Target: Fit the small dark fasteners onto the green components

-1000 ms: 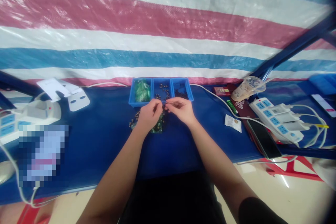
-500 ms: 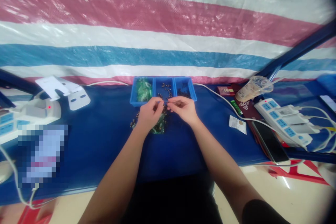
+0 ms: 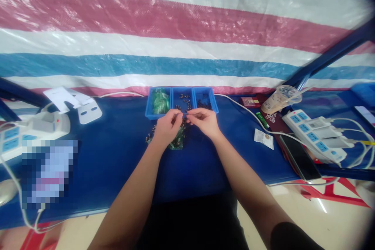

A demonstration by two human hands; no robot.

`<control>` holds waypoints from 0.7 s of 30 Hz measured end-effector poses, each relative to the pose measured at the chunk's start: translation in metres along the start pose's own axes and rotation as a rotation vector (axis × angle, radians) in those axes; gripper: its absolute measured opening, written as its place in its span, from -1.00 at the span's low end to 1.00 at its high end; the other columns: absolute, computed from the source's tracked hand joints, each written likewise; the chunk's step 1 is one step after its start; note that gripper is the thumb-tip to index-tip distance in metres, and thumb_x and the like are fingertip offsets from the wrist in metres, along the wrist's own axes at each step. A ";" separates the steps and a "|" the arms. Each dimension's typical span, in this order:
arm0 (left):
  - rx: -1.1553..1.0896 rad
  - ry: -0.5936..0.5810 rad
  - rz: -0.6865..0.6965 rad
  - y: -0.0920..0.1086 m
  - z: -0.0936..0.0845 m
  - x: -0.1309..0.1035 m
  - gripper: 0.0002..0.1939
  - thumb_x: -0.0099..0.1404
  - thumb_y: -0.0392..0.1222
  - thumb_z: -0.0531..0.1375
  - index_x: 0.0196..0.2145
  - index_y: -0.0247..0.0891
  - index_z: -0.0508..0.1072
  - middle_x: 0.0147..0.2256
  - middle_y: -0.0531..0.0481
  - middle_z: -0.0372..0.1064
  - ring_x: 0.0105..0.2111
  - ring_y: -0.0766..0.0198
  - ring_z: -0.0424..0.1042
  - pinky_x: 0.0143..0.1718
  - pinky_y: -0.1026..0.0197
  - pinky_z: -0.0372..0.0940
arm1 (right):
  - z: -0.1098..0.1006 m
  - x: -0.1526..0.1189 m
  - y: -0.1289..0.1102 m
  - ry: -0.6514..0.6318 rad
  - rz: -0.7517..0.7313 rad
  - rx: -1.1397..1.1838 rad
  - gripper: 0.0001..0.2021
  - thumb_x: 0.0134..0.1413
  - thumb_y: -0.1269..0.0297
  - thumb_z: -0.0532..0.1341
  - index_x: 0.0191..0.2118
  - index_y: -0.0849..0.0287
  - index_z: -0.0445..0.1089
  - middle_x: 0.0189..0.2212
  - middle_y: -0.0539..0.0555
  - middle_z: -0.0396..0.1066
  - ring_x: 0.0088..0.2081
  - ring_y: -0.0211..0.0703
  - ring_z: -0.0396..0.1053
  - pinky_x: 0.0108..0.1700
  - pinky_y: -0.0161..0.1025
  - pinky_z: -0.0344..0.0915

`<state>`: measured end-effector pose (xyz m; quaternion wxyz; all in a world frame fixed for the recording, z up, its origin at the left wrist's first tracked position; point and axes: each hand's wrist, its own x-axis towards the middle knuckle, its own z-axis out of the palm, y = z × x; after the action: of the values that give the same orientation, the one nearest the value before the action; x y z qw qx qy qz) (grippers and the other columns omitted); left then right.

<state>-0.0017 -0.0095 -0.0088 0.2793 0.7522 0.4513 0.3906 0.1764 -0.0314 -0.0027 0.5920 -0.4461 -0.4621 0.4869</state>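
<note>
My left hand [image 3: 169, 125] and my right hand [image 3: 204, 121] are close together at the front edge of a blue three-part bin [image 3: 152, 116]. Both have their fingers pinched, fingertips nearly meeting; whatever lies between them is too small to name. Under and beside my left hand is a pile of small metal parts with a green plastic bag [image 3: 176, 143]. In the bin, the left compartment holds a green plastic bag [image 3: 160, 100], the middle one small brassy metal parts [image 3: 185, 97], and the right one small dark pieces [image 3: 203, 100].
On the right of the blue table [image 3: 123, 164] are a plastic drink cup [image 3: 279, 99], a white sachet [image 3: 264, 138], a black phone [image 3: 301, 158] and a power strip [image 3: 315, 134] with chargers. At left stand white cut-out plates [image 3: 88, 112] and another power strip [image 3: 13, 140]. Cables cross both sides.
The view has shifted very slightly. Both hands keep the same pinched pose in the same place before the bin.
</note>
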 end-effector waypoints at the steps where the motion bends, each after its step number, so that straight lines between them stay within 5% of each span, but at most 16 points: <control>1: -0.014 -0.001 0.004 0.000 0.000 0.000 -0.78 0.46 -0.05 0.12 -0.11 -0.21 0.46 -0.50 0.10 0.39 -0.55 0.37 0.34 -0.46 0.30 0.23 | 0.000 0.000 0.000 0.010 0.004 0.001 -0.75 -0.14 0.14 0.50 -0.33 0.13 0.58 -0.49 0.02 0.57 -0.45 -0.17 0.54 -0.43 -0.23 0.47; 9: 0.002 0.036 0.039 0.001 0.001 -0.001 -0.83 0.43 -0.10 0.13 -0.18 -0.21 0.46 -0.56 0.15 0.31 -0.62 0.41 0.23 -0.50 0.30 0.17 | 0.000 0.000 -0.001 -0.002 0.007 0.004 -0.73 -0.14 0.12 0.51 -0.32 0.13 0.58 -0.47 0.02 0.57 -0.44 -0.17 0.55 -0.44 -0.24 0.48; 21: 0.044 0.035 0.058 0.001 -0.001 0.001 -0.85 0.43 -0.15 0.11 -0.22 -0.22 0.45 -0.44 0.10 0.41 -0.49 0.37 0.35 -0.37 0.30 0.23 | 0.000 -0.002 0.001 -0.027 -0.001 -0.007 -0.73 -0.12 0.13 0.50 -0.29 0.12 0.57 -0.45 0.02 0.58 -0.42 -0.17 0.55 -0.41 -0.23 0.49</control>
<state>-0.0016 -0.0085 -0.0074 0.2433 0.7638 0.4428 0.4017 0.1760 -0.0329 -0.0036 0.5842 -0.4416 -0.4719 0.4909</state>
